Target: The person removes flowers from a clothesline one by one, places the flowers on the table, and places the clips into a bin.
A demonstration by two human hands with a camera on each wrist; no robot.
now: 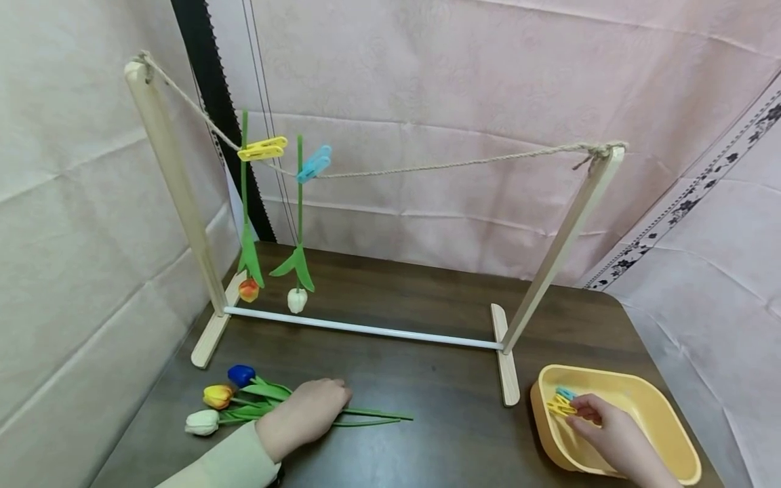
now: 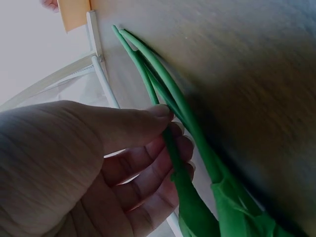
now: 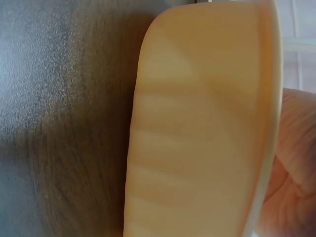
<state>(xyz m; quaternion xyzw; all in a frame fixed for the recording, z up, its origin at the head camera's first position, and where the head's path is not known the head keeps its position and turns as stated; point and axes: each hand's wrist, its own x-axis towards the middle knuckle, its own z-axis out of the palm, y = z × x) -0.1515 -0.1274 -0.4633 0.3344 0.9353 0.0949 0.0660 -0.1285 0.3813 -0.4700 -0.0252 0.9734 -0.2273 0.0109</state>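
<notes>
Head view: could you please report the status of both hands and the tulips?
Left hand pinching a green tulip stem. Right hand in yellow bin, at yellow clothespins, grip unclear. Two tulips clipped to the rope. No obstruction visible.

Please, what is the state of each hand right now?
Left hand: closed, pinching a green flower stem.
Right hand: at a yellow clothespin in the tub; whether its grip holds it cannot be told.

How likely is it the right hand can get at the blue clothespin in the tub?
Likely yes: the right hand is in the open tub, and the blue clothespin shows close to it, though a yellow clothespin alongside could crowd it.
</notes>
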